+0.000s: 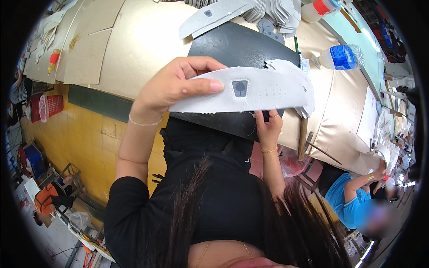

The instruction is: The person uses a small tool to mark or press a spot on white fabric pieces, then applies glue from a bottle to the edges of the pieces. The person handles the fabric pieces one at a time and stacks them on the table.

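Long dark hair (304, 223) hangs nearest the camera, over the person's black shirt (219, 196). Pale grey piece (286, 89), long and curved, is held up in front of the body, above a black board (219, 47) on the cream tabletop (138, 44). Piece has a small dark grey patch (240, 89) with stitching round it, rows of tiny holes, ragged right end. Left hand (181, 82) pinches the left part: thumb flat on the near face, beside the patch, other fingers bent over the top edge and behind. Right hand (268, 127) is at the lower edge, right of the patch; thumb and a ringed finger are apart, tips at the edge, rest partly hidden, can't tell if they grip. Beyond the board: another grey piece (216, 15) and stacked grey pieces (279, 15). Right side: blue-labelled bottle (343, 57), red-labelled bottle (319, 9), wooden handle (302, 140) near the table edge. Co-worker in blue (342, 192) at far right.
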### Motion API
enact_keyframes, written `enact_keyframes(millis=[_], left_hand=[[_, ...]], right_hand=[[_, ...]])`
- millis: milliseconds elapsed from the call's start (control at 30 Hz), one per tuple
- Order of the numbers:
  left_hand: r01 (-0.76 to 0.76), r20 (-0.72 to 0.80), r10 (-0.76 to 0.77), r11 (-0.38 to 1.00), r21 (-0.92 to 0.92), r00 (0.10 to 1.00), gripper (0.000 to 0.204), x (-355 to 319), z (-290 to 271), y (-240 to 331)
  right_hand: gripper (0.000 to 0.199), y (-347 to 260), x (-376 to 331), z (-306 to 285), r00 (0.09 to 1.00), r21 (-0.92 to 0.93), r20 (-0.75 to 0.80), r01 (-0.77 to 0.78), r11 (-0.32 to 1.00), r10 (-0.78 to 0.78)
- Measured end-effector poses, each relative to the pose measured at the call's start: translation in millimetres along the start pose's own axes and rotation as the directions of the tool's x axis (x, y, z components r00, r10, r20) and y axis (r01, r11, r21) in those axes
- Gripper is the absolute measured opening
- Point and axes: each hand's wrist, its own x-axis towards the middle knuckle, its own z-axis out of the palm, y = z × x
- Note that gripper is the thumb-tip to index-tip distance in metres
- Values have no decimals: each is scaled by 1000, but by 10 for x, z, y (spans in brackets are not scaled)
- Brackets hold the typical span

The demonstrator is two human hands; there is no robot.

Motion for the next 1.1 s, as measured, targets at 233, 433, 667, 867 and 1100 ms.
enact_keyframes(millis=[233,433,667,867,1100], left_hand=[[79,-248,-200,902,-423,948,26,-139,128,-994],[356,-1,-535,564,-745,845,34,-645,286,-1497],[439,28,-584,575,-690,811,32,-613,345,-1689],[448,-131,-547,781,-435,827,31,-507,378,-1752],[452,-197,-536,820,-350,821,32,-431,368,-1814]], right_hand=[[13,-175,-18,-85,978,376,-26,-180,909,205],[10,-393,24,-39,987,55,157,-46,997,37],[12,-598,36,113,895,-278,362,369,887,-259],[14,-639,17,185,817,-316,416,541,779,-398],[12,-639,41,212,787,-343,489,570,747,-376]])
